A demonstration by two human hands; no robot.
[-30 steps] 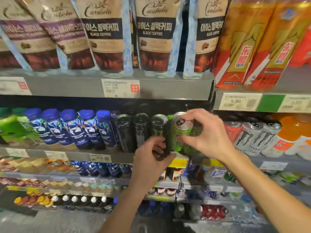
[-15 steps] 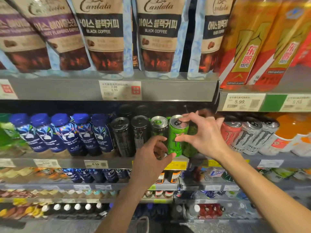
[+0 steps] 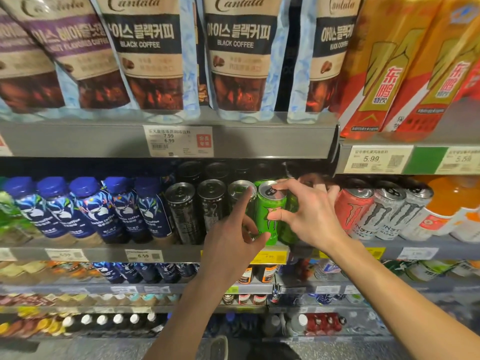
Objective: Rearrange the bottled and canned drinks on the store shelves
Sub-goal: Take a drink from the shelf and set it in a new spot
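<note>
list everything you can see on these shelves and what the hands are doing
coffee pouches: about five, beige, dark and purple, top shelf left
orange drink packs: two, orange-red, top shelf right
blue-capped coffee bottles: five, blue, middle shelf left
black cans: two in front, more behind, centre
green can: one, bright green, centre front
red can: one, right of the hands
white cans: two, right of the red one
orange bottles: count unclear, far right
price tags: several, white or yellow, shelf edges
lower shelves: blurred small drinks
left hand: forefinger on a silver can top
right hand: pinching the green can

Bright green can, black claw-mark logo
</note>
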